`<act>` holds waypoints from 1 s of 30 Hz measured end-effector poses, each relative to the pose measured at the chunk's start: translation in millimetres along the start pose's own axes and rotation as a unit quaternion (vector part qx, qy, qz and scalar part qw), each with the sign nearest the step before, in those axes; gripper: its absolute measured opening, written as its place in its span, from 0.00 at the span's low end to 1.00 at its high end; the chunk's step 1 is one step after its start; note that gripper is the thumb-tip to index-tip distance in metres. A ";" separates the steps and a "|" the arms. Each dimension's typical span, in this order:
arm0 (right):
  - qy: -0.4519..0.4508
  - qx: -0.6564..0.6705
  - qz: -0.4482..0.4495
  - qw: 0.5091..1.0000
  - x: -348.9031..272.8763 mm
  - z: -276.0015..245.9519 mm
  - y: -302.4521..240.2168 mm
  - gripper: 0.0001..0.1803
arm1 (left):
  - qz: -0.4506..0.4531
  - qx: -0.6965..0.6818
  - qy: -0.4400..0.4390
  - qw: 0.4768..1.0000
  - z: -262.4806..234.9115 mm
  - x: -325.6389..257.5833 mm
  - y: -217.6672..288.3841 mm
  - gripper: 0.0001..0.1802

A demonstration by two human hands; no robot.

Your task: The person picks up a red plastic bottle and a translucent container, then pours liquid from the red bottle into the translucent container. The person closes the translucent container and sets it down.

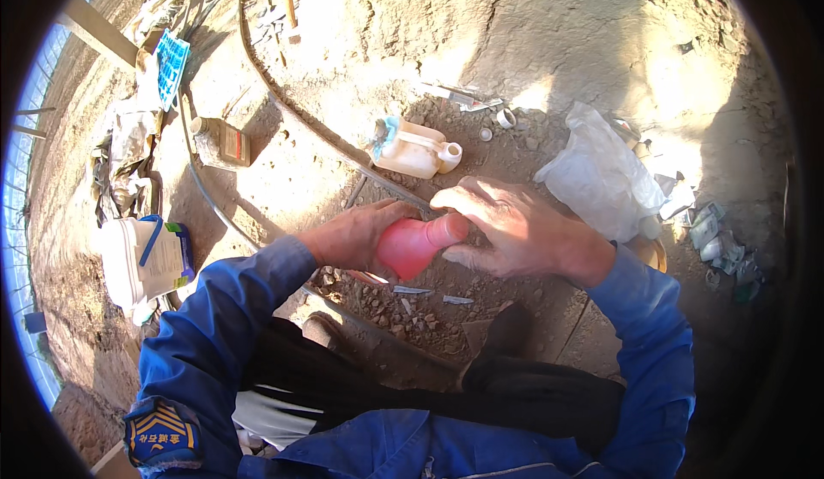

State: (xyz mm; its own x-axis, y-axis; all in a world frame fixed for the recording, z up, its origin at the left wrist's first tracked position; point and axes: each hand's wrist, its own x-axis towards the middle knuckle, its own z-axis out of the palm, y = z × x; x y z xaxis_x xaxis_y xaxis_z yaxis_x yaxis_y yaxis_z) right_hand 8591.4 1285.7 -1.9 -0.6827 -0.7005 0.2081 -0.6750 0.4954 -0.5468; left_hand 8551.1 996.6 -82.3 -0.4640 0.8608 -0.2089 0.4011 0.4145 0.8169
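My left hand [371, 237] is wrapped round a pinkish-red plastic bottle [408, 247], held tilted with its narrow neck toward the upper right. My right hand [515, 230] curves about the bottle's top end [453, 227]. Its index finger lies above that end and its thumb below, with a gap between them; whether either fingertip touches the bottle is hard to tell. Beyond my hands, a cream-coloured jug [415, 149] with a handle lies on its side on the dirt.
A black hose [296, 117] crosses the ground. To the left are a white bucket [129, 260] with a blue handle and a squarish container [221, 142]. A white plastic bag [596, 170] and crumpled litter [725, 243] lie at the right. A white roll [506, 118] rests beyond the jug.
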 end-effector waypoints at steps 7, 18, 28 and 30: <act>-0.033 -0.034 -0.001 0.999 4.3 -9.8 -3.7 0.17 | -0.028 0.003 -0.001 1.000 -5.6 -1.1 3.0 0.53; -0.010 -0.035 -0.032 0.999 -3.7 7.2 6.0 0.27 | -0.005 0.013 0.009 1.000 -7.3 -1.4 5.6 0.53; -0.011 -0.094 0.004 0.996 -5.2 5.3 -0.6 0.17 | 0.002 0.019 0.018 1.000 -4.8 -0.3 0.3 0.55; -0.023 -0.091 0.008 0.996 -4.9 7.6 1.1 0.19 | 0.002 0.022 0.018 1.000 -4.4 -1.4 0.3 0.55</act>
State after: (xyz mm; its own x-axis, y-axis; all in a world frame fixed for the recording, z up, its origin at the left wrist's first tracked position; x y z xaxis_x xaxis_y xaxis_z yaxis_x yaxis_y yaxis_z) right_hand 8596.2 1285.8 -9.6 -0.6827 -0.7128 0.1605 -0.7067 0.5885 -0.3927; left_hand 8548.4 994.2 -79.5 -0.4907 0.8513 -0.1856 0.4366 0.4246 0.7932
